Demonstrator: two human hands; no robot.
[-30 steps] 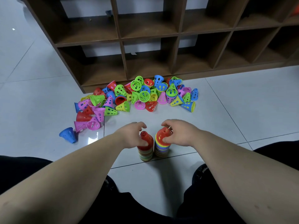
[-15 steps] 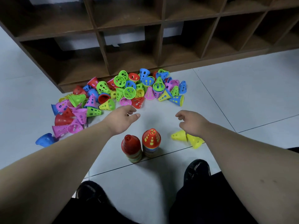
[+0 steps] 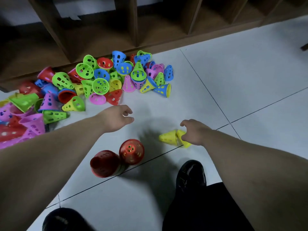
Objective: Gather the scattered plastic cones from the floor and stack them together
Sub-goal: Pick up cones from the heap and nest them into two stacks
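A dark shelf point(image 3: 100, 30) stands well beyond the two red-topped stacks point(image 3: 131, 153), on pale tiled floor point(image 3: 241, 80). Most work is left, I judge: a big loose pile point(image 3: 100, 80) lies beyond the stacks, and two yellow cones point(image 3: 168, 137) lie to their right. The left hand point(image 3: 116, 118), beyond the stacks, is slack and empty. The right hand point(image 3: 195, 131), to their right, seems to grip nothing.

A dark wooden cubby shelf point(image 3: 103, 35) lines the far side of a pale tiled floor point(image 3: 250, 72), with a white wall point(image 3: 86, 7) visible through its open back. Thin dark grout lines point(image 3: 209, 91) cross the tiles. At the near edge are a black right shoe point(image 3: 190, 174), a blurred left shoe point(image 3: 63, 219) and black trousers point(image 3: 208, 210).
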